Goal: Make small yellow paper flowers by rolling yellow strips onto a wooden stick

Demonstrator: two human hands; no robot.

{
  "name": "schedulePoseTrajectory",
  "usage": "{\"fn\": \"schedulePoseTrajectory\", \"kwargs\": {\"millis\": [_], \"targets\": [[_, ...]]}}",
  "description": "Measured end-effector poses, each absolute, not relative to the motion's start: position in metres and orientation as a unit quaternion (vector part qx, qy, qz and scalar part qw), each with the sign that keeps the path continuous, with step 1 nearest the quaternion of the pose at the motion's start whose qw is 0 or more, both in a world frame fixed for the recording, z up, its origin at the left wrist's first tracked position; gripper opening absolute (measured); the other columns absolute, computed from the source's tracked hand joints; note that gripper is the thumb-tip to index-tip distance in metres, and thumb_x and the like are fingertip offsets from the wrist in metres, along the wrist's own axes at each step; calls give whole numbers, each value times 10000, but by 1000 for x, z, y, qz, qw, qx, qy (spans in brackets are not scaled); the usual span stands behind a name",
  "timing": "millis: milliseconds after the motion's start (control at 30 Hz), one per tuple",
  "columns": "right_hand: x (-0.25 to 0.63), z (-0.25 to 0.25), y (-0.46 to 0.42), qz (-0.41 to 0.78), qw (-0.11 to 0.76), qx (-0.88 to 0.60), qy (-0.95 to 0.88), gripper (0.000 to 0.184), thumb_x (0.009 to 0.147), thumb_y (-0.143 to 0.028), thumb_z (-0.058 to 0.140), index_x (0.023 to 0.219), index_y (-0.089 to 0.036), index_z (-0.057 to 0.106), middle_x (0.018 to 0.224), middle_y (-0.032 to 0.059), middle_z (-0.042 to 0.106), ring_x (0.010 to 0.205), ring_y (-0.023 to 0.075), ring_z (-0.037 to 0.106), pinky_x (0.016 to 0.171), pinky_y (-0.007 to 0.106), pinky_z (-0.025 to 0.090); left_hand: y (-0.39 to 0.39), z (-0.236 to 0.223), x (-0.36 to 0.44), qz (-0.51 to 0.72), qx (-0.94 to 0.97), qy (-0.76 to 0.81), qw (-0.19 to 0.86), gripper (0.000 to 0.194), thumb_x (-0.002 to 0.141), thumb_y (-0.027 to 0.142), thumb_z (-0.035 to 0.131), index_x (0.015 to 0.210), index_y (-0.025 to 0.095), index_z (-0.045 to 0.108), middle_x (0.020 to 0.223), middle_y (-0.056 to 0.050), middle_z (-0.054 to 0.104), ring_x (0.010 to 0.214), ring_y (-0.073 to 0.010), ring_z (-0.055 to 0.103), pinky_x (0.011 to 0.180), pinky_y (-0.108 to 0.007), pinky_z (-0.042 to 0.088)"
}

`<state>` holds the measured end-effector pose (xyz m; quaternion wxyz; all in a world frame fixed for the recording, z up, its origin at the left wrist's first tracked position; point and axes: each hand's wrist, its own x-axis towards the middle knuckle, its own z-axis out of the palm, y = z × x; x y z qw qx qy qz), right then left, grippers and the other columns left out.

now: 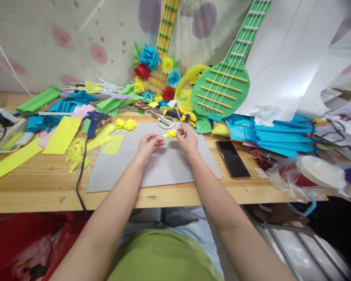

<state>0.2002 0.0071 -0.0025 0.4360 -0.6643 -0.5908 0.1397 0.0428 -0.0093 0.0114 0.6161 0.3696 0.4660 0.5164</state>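
My right hand (188, 143) is closed on a thin wooden stick (180, 116), which slants up from the fingers. At its fingertips is a small yellow paper flower (171, 134); whether it is fixed to the stick or pinched, I cannot tell. My left hand (149, 147) hovers a little to the left of it, fingers apart and slightly curled, holding nothing. Both hands are over a grey cutting mat (163, 175). Yellow paper flowers (125, 125) lie at the mat's far left, near a yellow paper square (113, 144). White-handled scissors (163, 121) rest at the back edge.
A blue glue gun (94, 124) with a trailing cord stands left of the mat, among yellow strips (62, 135) and scraps (77, 155). A phone (233, 159) lies to the right. Behind lean a green paper instrument (222, 91) and a yellow flowered one (158, 78).
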Motion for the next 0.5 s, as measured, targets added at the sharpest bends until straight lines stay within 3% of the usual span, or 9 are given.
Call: {"fn": "schedulePoseTrajectory", "kwargs": {"millis": [500], "targets": [[195,3,1,145,399,-687,-590,209,744,-352,449,865,-244,580,798,16,653,713,177,571,657,296,404,-11,5,45,497,375,435,651,232,665,224,630,845,114,535,850,-101,657,731,-164,640,648,-292,517]]}}
